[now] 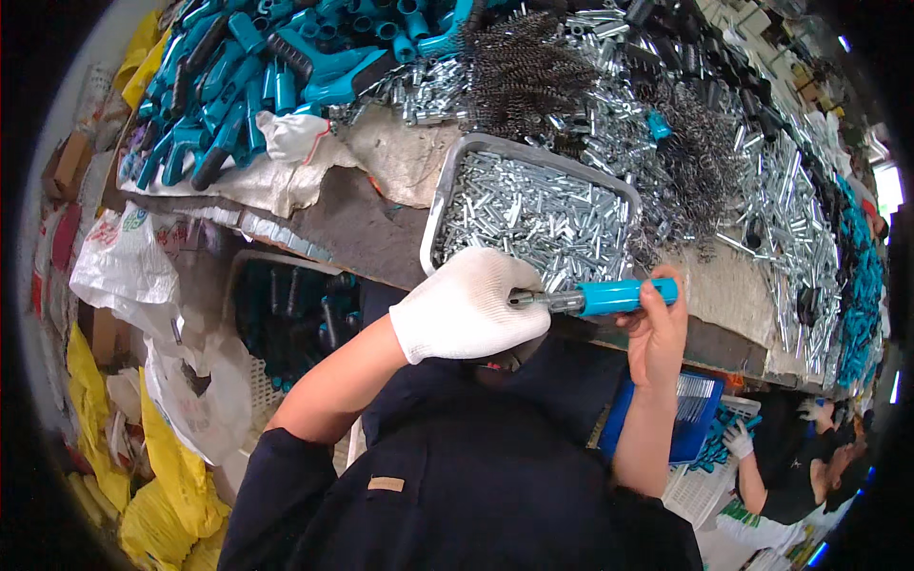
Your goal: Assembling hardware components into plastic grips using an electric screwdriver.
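Note:
In front of my body, a short teal tube (607,298) lies level between my two hands. From its left end sticks a silver metal shaft (564,303). My left hand (468,306), in a white knitted glove, is closed round the shaft's far-left part. My bare right hand (659,324) pinches the teal tube near its right end. Just beyond both hands stands a grey tray (440,205) heaped with small silver metal pins (533,211). The glove overlaps the tray's near edge in the picture.
Teal tool housings (324,71) are piled at the far left, dark springs (524,76) behind the tray. Silver rods (785,219) and more teal parts (862,276) cover the right. A crate (252,381) stands lower left; a co-worker's gloved hand (738,440) shows lower right.

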Demonstrator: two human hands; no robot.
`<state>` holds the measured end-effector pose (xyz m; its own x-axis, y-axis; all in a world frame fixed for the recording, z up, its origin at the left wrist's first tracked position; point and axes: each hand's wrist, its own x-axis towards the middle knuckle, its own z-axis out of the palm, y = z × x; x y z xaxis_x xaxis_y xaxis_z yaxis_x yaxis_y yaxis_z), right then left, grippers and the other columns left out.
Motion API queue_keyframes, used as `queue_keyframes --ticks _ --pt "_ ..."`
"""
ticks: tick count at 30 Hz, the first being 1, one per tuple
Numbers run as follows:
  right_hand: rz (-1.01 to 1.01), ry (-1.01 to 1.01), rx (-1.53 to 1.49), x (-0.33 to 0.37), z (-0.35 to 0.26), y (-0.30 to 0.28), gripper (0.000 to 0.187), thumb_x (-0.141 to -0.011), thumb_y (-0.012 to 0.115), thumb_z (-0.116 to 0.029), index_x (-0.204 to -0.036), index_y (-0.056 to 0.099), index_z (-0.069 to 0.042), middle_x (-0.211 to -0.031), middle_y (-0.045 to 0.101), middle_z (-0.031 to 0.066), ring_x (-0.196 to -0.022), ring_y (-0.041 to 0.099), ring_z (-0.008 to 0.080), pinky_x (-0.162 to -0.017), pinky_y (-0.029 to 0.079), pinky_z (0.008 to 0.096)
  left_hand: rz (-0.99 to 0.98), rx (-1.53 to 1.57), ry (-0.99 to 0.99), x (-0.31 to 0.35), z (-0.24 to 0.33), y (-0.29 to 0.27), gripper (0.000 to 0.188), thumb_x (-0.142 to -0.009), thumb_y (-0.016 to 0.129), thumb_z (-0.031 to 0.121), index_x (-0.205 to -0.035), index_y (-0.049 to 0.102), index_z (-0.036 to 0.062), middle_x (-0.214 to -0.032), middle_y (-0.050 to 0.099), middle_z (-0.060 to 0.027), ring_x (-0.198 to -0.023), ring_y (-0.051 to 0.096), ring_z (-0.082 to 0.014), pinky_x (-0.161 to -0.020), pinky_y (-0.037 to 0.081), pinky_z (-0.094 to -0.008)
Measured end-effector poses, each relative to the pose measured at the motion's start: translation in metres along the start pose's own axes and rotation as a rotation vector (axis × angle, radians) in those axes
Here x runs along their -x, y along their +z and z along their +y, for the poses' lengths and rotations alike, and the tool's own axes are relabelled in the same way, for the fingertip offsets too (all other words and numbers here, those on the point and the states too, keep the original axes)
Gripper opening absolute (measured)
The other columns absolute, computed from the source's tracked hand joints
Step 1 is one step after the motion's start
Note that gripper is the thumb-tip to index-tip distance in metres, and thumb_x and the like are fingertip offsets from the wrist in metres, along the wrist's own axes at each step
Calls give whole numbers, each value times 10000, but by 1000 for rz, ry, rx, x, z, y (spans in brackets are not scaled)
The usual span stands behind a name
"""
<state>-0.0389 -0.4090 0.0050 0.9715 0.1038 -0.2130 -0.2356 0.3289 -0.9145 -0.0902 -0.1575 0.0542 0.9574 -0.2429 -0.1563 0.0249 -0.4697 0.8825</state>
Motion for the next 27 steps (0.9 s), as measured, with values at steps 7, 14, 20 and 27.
queue_keyframes --ticks 7,14,20,27 --pt "-324 258 82 11 -1 11 303 -1031 353 -353 -1085 418 -62 -722 624 182 -553 657 260 -466 550 306 93 -92 -91 -5 1 6 290 -919 442 191 -891 653 -5 -665 597 -190 -652 642 -272 -629 476 -374" --pt "-451 287 41 7 7 8 293 -1024 369 -356 -1089 404 -73 -726 626 180 -543 659 264 -435 544 299 -6 126 -357 0 -10 9 314 -949 442 223 -958 664 1 -658 611 -167 -563 634 -232 -571 486 -360" --pt "-495 367 -22 6 14 25 276 -1024 377 -343 -1115 384 -82 -713 619 171 -529 652 268 -419 539 313 59 156 -320 4 -7 9 374 -966 472 295 -993 659 -27 -659 622 -122 -597 645 -196 -586 490 -352" --pt "-569 317 204 4 9 58 252 -1030 388 -293 -1145 426 -71 -716 607 129 -501 620 196 -407 476 257 -180 648 -315 18 -14 -3 469 -889 605 238 -1319 534 65 -736 558 30 -530 442 -34 -462 339 -203"
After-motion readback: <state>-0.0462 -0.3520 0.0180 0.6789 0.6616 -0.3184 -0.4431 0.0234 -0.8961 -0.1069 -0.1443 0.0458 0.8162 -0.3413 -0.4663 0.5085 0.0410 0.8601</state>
